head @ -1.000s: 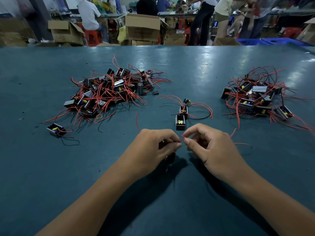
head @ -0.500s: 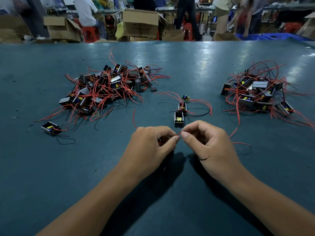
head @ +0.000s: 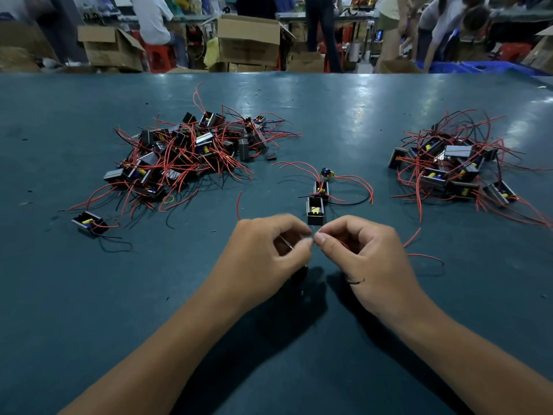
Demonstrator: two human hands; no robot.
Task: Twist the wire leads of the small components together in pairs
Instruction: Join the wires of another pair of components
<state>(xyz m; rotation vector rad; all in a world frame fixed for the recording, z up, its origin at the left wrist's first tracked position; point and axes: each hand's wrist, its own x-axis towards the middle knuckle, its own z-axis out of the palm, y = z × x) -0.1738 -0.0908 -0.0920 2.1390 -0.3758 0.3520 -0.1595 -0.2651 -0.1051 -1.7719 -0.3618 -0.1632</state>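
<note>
My left hand (head: 263,259) and my right hand (head: 368,262) meet fingertip to fingertip above the green table (head: 329,109). Both pinch thin wire leads (head: 344,244) between thumb and forefinger. A dark small component (head: 300,274) hangs under my left hand, mostly hidden by it. Red lead ends (head: 412,237) trail out to the right of my right hand. Just beyond my fingers lie three small components (head: 316,209) in a row with red and black leads.
A large pile of components with red leads (head: 191,154) lies at the left, a second pile (head: 452,169) at the right. One stray component (head: 89,223) sits near the left. Cardboard boxes (head: 250,40) and people stand beyond the table's far edge.
The camera view has shifted slightly down the table. My fingertips stay together, working the leads with small movements; the piles have not moved.
</note>
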